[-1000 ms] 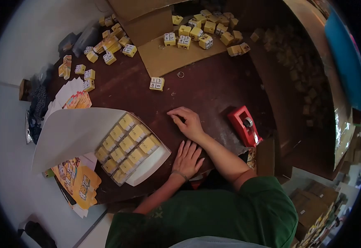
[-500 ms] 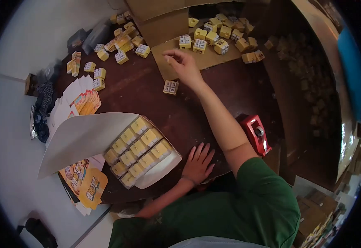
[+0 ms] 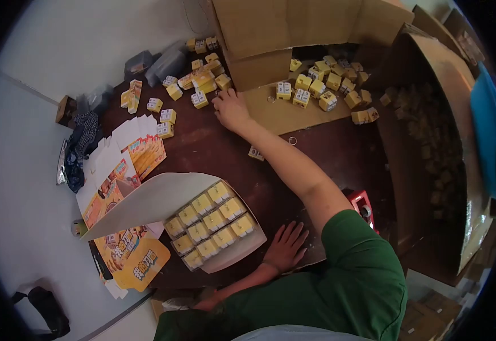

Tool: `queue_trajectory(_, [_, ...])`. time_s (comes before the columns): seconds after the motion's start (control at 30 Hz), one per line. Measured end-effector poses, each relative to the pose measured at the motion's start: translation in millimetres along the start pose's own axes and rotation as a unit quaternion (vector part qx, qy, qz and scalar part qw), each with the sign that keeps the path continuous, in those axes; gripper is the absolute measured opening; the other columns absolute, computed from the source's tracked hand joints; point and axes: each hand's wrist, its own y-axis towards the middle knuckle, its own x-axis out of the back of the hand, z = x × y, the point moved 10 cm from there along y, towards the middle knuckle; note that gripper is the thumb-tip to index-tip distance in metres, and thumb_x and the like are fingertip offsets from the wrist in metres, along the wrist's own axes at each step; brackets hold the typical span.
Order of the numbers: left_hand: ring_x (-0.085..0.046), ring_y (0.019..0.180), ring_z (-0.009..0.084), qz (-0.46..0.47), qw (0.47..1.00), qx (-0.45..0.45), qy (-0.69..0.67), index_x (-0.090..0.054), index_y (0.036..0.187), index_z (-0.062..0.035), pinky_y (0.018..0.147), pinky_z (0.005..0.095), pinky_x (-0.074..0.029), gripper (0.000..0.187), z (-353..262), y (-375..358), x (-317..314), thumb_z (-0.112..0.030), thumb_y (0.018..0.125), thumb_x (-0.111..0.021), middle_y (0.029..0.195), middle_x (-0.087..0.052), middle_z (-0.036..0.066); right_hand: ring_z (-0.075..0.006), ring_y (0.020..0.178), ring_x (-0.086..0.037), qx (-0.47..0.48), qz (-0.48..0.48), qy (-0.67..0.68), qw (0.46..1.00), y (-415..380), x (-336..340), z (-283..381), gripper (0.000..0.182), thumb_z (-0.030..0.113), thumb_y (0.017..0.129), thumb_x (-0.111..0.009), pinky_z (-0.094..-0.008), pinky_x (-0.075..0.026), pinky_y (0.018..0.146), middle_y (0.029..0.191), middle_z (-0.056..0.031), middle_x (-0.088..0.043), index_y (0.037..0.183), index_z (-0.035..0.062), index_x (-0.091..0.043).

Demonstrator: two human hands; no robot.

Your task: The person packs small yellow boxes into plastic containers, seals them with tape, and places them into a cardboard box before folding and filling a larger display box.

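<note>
My right hand (image 3: 232, 109) is stretched across the dark table, fingers bent downward and apart. Just left of its fingertips sits a yellow cube with a printed white face (image 3: 200, 100); a gap shows between them. My left hand (image 3: 285, 247) lies palm down with spread fingers near the table's front edge, holding nothing. Beside it stands an open white box (image 3: 140, 202), its flap raised to the left. Rows of yellow cubes (image 3: 214, 218) fill the box. Another small cube (image 3: 256, 153) is partly hidden by my right forearm.
Several loose cubes (image 3: 316, 87) lie on a cardboard flap (image 3: 259, 98) at the back. A metal ring (image 3: 292, 140) lies near my forearm. The red tape dispenser (image 3: 362, 206) is partly covered by my arm. Printed cartons (image 3: 142, 267) lie left; a large cardboard box (image 3: 424, 62) stands right.
My right hand has moved left and down toward the cubes at the back left, its forearm now covering part of the lone cube. My left hand stays flat; the camera view has shifted.
</note>
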Motion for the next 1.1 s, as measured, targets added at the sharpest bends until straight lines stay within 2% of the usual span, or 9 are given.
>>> queue_trajectory(0.2, [-0.029,0.142,0.0327,-0.008,1.000,-0.008,0.014,-0.046,0.141,-0.0109,0.117,0.0508,-0.020,0.056,0.5,0.2,-2.3,-0.039,0.093,-0.053,0.151,-0.035,0.013,-0.0336,0.104,-0.059,-0.027,0.031,0.162,0.986,2.3,39.8,8.6,0.027,0.024,0.083,-0.071,-0.0451,-0.045,0.093,0.106,-0.0139,-0.066,0.106,0.0097,-0.068])
queue_trajectory(0.33, [-0.028,0.142,0.0337,0.022,1.000,0.006,0.014,-0.049,0.137,-0.0095,0.118,0.0520,-0.018,0.056,3.7,0.2,-4.1,-0.041,0.091,-0.054,0.148,-0.038,0.014,-0.0228,0.092,-0.063,-0.089,0.066,0.382,0.917,-28.4,82.4,23.2,0.031,0.020,0.088,-0.070,-0.0332,-0.050,0.081,0.101,-0.0134,-0.067,0.113,0.0033,-0.065])
queue_trajectory(0.4, [-0.028,0.141,0.0361,0.027,0.999,0.003,0.034,-0.051,0.135,-0.0079,0.117,0.0536,-0.018,0.057,5.2,-2.0,-11.7,-0.044,0.090,-0.054,0.145,-0.041,0.017,-0.0199,0.093,-0.063,-0.086,0.007,0.430,0.899,-59.8,96.7,23.9,0.030,0.020,0.090,-0.068,-0.0322,-0.050,0.081,0.101,-0.0104,-0.067,0.114,0.0029,-0.064])
queue_trajectory(0.43, [-0.028,0.141,0.0368,0.040,0.999,0.006,0.029,-0.051,0.135,-0.0079,0.117,0.0544,-0.018,0.058,4.8,-1.7,-12.6,-0.043,0.089,-0.056,0.144,-0.041,0.017,-0.0173,0.093,-0.062,-0.118,0.046,0.495,0.859,-77.6,99.7,26.3,0.029,0.019,0.092,-0.067,-0.0315,-0.050,0.082,0.101,-0.0079,-0.067,0.116,0.0034,-0.064])
queue_trajectory(0.53, [-0.030,0.139,0.0380,0.015,0.999,-0.007,0.047,-0.050,0.135,-0.0081,0.115,0.0568,-0.020,0.059,3.1,-1.0,-10.5,-0.042,0.088,-0.059,0.141,-0.044,0.018,-0.0179,0.093,-0.063,-0.156,0.046,0.515,0.841,-134.7,116.1,21.9,0.029,0.018,0.092,-0.067,-0.0315,-0.050,0.082,0.100,-0.0085,-0.067,0.116,0.0020,-0.063])
queue_trajectory(0.6, [-0.028,0.140,0.0387,-0.034,0.999,-0.027,0.020,-0.049,0.135,-0.0059,0.116,0.0557,-0.018,0.057,-0.7,1.0,-4.6,-0.032,0.086,-0.062,0.144,-0.040,0.018,-0.0198,0.092,-0.063,-0.119,0.012,0.447,0.886,-170.4,137.2,22.4,0.029,0.017,0.091,-0.067,-0.0328,-0.051,0.082,0.100,-0.0101,-0.067,0.115,0.0014,-0.064])
queue_trajectory(0.8, [-0.031,0.139,0.0351,-0.037,0.998,-0.030,0.052,-0.050,0.137,-0.0076,0.116,0.0503,-0.021,0.054,-13.5,2.8,12.9,-0.029,0.088,-0.061,0.149,-0.039,0.015,-0.0253,0.099,-0.065,-0.102,0.055,0.448,0.887,-269.8,227.9,-3.1,0.033,0.023,0.091,-0.068,-0.0354,-0.050,0.087,0.108,-0.0134,-0.068,0.116,0.0017,-0.064])
queue_trajectory(1.0, [-0.030,0.140,0.0355,-0.045,0.997,-0.037,0.051,-0.049,0.136,-0.0072,0.116,0.0513,-0.022,0.054,-14.1,0.1,15.7,-0.025,0.087,-0.064,0.148,-0.039,0.015,-0.0283,0.102,-0.064,-0.331,-0.056,0.228,0.914,-365.4,334.4,-105.2,0.039,0.025,0.088,-0.069,-0.0360,-0.050,0.089,0.114,-0.0145,-0.064,0.120,0.0037,-0.062])
queue_trajectory(1.1, [-0.030,0.141,0.0345,-0.043,0.998,-0.017,0.041,-0.049,0.136,-0.0081,0.117,0.0502,-0.022,0.053,-15.3,1.2,15.4,-0.025,0.088,-0.063,0.149,-0.038,0.015,-0.0212,0.102,-0.063,-0.351,-0.072,0.233,0.904,-405.0,343.5,-134.6,0.038,0.020,0.089,-0.069,-0.0326,-0.050,0.088,0.113,-0.0114,-0.064,0.123,0.0033,-0.061])
